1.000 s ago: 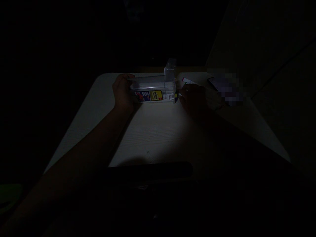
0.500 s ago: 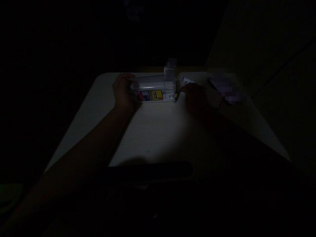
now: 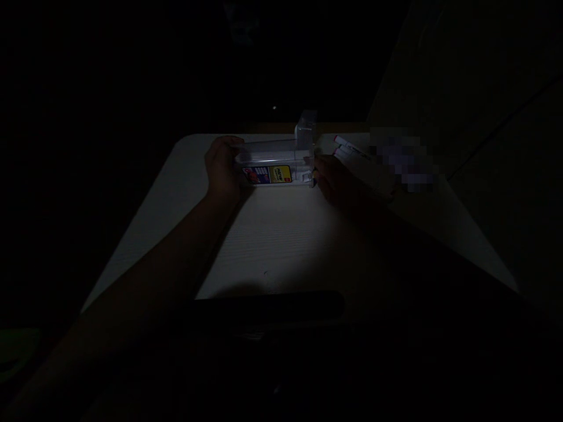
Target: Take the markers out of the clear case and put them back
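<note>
A clear plastic case (image 3: 275, 151) with a yellow and blue label lies on its side, its hinged lid (image 3: 307, 126) standing up at the right end. My left hand (image 3: 223, 170) is wrapped round the case's left end. At the open right end is my right hand (image 3: 334, 179), with its fingers bent together at the mouth. What those fingers hold, if anything, is hidden in the dark. Just beyond my right hand lie white markers (image 3: 352, 145) with pink-red and purple ends, partly covered by the hand.
All of this rests on a pale wood-grain table (image 3: 264, 234) with a dark slot (image 3: 272, 305) near its front edge. A blurred-out flat object (image 3: 407, 161) lies at the right back. The surroundings are very dark.
My right hand has moved left, right up to the case's mouth. More of the white markers behind it now shows. My left hand keeps its hold on the case.
</note>
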The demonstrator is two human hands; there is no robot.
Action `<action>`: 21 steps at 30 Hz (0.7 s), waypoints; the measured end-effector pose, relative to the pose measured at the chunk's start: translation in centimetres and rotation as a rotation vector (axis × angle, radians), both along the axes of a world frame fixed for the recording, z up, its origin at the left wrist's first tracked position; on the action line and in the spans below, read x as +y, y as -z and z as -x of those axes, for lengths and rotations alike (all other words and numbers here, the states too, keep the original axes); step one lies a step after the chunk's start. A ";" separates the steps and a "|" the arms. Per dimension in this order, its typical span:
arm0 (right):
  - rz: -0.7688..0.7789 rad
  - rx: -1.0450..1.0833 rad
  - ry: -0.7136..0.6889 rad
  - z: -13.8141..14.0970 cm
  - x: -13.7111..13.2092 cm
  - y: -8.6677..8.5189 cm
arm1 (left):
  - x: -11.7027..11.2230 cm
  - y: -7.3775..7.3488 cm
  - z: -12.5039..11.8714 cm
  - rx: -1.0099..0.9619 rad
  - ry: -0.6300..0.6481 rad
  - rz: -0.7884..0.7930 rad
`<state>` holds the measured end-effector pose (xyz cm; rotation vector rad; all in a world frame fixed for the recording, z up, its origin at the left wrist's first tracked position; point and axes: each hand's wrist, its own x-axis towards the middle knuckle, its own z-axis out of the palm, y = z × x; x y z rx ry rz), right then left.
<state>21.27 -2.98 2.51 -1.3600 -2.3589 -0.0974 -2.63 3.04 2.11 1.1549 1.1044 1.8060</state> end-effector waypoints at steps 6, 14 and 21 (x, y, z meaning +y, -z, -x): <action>0.046 -0.047 -0.041 0.0 0.4 -0.5 | 0.5 0.6 0.4 -0.035 0.029 -0.009; -0.005 0.042 -0.080 -0.4 0.9 0.3 | 0.6 0.7 0.5 -0.032 0.004 -0.028; -0.060 0.162 -0.073 -0.8 1.1 0.9 | -0.1 -0.1 -0.2 -0.079 0.012 0.004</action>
